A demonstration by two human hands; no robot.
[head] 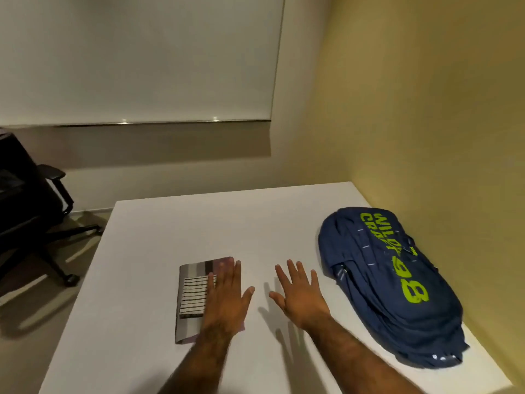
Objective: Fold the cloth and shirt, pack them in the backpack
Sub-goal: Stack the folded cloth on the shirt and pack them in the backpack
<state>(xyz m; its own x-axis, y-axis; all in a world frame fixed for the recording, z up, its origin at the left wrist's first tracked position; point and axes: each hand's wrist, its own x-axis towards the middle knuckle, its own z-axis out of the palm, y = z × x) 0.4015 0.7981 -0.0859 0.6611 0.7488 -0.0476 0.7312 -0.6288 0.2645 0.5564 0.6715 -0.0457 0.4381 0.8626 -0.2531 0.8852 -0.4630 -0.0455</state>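
A folded pile lies on the white table (159, 251): a grey and brown striped garment (196, 266) underneath, with a smaller folded cloth (194, 295) in dark and white stripes on top. My left hand (227, 297) lies flat with straight fingers over the right side of this pile. Just to its right, my right hand (301, 294) hovers above the bare tabletop with fingers spread, holding nothing. A navy backpack (380, 282) with lime green lettering lies flat near the table's right edge, about a hand's width from my right hand. Its zips look closed.
A yellow wall (426, 109) runs along the table's right side, close behind the backpack. A black office chair (31, 200) stands on the floor at the left. A white roller blind (142, 58) covers the far wall.
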